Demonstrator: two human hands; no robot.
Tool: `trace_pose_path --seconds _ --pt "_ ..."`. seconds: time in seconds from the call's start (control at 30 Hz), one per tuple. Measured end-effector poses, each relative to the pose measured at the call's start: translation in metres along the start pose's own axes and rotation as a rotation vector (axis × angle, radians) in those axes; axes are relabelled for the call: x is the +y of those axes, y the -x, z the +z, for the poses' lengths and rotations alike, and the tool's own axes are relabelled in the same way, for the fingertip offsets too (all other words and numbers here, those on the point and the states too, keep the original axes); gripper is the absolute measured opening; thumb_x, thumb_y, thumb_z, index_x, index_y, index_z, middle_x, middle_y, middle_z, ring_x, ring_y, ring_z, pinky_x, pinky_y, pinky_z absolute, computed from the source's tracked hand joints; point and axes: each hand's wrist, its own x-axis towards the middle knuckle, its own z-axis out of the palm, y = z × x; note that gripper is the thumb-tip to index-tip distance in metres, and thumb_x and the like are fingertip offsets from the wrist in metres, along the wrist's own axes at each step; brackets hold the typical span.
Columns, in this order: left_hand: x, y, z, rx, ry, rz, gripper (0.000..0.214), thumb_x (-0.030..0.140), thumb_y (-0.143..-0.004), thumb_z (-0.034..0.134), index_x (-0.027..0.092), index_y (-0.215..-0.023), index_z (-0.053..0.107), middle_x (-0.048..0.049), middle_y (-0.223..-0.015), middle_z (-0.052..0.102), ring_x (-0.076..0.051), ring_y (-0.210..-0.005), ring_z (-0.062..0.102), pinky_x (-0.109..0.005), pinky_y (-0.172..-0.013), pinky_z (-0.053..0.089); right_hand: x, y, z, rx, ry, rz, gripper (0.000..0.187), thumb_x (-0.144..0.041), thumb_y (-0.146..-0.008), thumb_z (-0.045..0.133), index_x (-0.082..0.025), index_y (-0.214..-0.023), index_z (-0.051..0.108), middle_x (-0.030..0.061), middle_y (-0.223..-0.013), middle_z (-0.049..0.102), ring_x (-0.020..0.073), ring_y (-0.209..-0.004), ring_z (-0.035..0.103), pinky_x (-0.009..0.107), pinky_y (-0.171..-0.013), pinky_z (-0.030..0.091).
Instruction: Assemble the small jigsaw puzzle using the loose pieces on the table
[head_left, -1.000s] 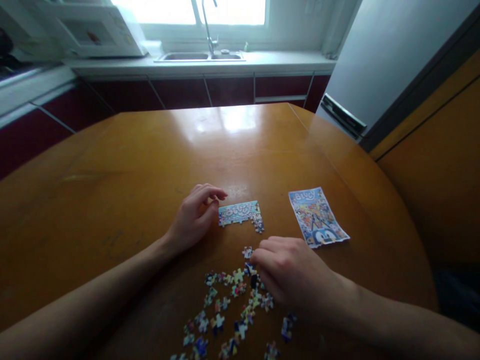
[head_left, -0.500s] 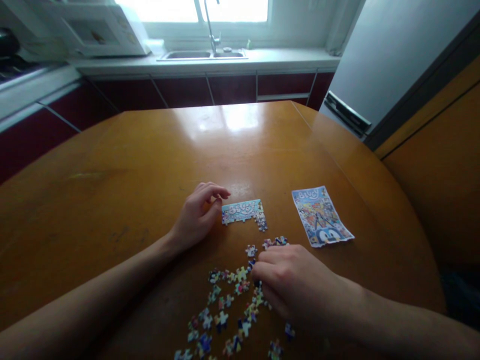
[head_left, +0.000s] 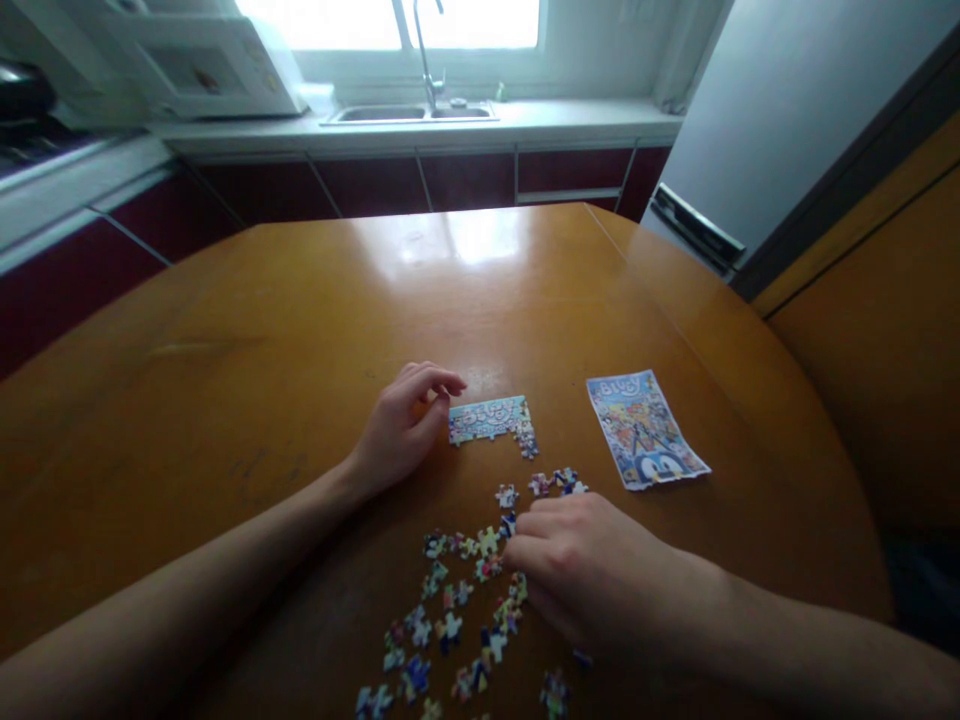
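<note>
My left hand [head_left: 409, 420] rests on its side at the left end of a partly joined jigsaw puzzle [head_left: 484, 418], thumb close to its edge. Its fingers are loosely bent, apart from the thumb, and hold nothing I can see. The joined section is a light-blue strip with lettering and a short leg down its right side. My right hand [head_left: 581, 560] is low over the loose jigsaw pieces [head_left: 487, 542], fingers bent together and pointing down. Its fingertips are among the pieces, and whatever they pinch is hidden.
A printed picture sheet [head_left: 645, 430] lies right of the joined section. Single pieces [head_left: 506, 496] are scattered between it and the heap, on a brown wooden table [head_left: 300, 300]. Beyond are a counter with a sink [head_left: 382, 114], a microwave [head_left: 210, 65] and a fridge [head_left: 780, 110].
The view has shifted slightly. My right hand stays over the loose pieces, its fingers moved only a little; my left hand keeps its place beside the joined section.
</note>
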Motion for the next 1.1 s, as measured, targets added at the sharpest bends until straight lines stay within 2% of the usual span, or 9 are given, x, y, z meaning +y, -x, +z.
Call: trace_pose_path --seconds 0.4,1.1 --pt "0.0004 -0.0002 -0.0005 0.001 0.006 0.002 0.017 0.008 -0.087 0.052 0.019 -0.093 0.064 -0.0019 -0.087 0.065 -0.016 -0.083 0.057 -0.031 -0.074 0.045 0.0010 0.0006 0.0016 0.044 0.010 -0.030 0.011 -0.012 -0.088 0.050 -0.018 -0.081 0.056 0.0009 -0.079 0.064 0.0134 -0.069 0.052 0.029 -0.064 0.038" --pt "0.0044 -0.0007 -0.0009 0.007 -0.018 0.001 0.017 0.009 -0.086 0.051 0.019 -0.090 0.064 -0.0024 -0.085 0.065 -0.017 -0.082 0.056 -0.032 -0.073 0.045 0.0035 0.0012 0.0038 0.059 -0.006 -0.022 0.010 -0.011 -0.087 0.052 -0.018 -0.084 0.059 0.0027 -0.083 0.067 0.0140 -0.073 0.054 0.030 -0.067 0.039"
